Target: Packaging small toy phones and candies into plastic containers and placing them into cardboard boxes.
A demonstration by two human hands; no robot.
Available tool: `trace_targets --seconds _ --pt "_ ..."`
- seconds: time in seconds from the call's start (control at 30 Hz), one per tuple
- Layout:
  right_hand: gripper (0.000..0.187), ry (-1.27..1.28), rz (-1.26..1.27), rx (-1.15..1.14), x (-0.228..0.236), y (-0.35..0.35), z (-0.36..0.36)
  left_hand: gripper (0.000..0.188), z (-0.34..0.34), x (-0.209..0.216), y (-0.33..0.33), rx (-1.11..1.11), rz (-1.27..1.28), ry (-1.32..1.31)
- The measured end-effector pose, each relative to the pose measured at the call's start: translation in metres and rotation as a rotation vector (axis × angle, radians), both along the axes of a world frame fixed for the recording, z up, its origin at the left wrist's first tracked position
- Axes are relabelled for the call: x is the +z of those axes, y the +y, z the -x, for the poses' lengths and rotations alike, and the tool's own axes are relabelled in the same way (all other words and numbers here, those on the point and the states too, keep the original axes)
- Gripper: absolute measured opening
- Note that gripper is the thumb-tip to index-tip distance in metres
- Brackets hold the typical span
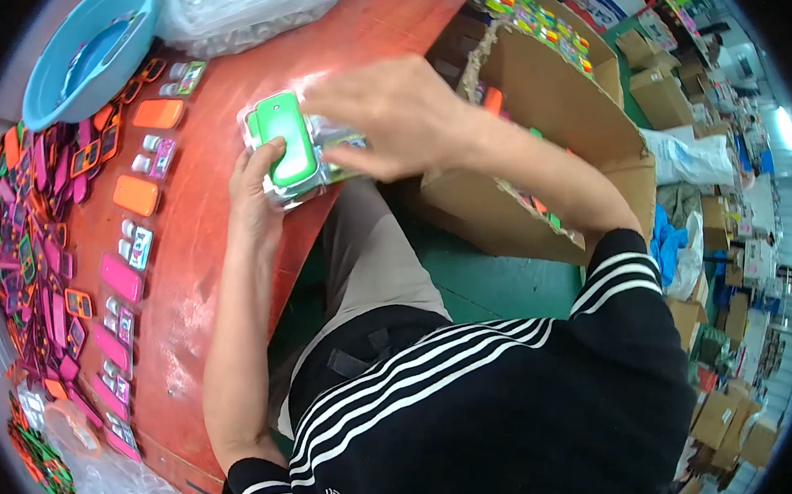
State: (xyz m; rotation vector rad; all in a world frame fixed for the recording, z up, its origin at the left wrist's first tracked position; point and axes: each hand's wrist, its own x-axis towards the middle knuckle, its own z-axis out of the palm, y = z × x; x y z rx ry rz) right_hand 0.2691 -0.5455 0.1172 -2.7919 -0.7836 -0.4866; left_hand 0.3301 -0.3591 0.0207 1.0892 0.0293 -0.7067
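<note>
My left hand point(252, 188) grips a clear plastic blister tray point(296, 199) with a green phone-shaped piece point(290, 144) in it, its thumb pressed on the green face. Just to the right, my right hand point(396, 118) is smeared by motion beside the tray. Between its fingers and the tray, a small colourful item point(349, 149) partly shows; whether the hand holds it I cannot tell. The tray is above the edge of the red table point(202, 224).
Orange pieces point(137, 195) and pink pieces point(121, 277) alternate with small white-capped packs point(137, 245) on the table. Further left lies a heap of colourful parts point(43, 262). A blue basin point(59, 96) and clear plastic bags point(242, 14) stand behind. Cardboard boxes point(579, 106) are at my right.
</note>
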Motion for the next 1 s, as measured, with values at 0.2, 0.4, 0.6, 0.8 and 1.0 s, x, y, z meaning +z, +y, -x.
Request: trace_targets --seconds 0.2,0.4,0.6,0.8,1.0 --pt "0.089 0.587 -0.099 0.142 0.000 -0.031 -0.033 0.072 0.018 0.033 -0.009 -0.470 -0.151 -0.027" --pt "0.087 1.497 -0.407 0.259 -0.039 -0.039 -0.005 0.086 0.038 0.042 -0.024 -0.830 -0.233 0.040" --pt "0.103 1.584 -0.850 0.076 -0.051 -0.058 0.063 0.052 0.043 0.027 -0.045 -1.042 -0.253 0.058" --pt "0.069 1.437 -1.212 -0.127 -0.049 -0.094 0.123 0.040 0.041 0.025 -0.081 -0.971 -0.135 0.079" --pt "0.045 1.043 -1.594 -0.574 -0.080 -0.197 0.187 0.021 0.034 0.027 -0.101 -0.561 -0.371 -0.868"
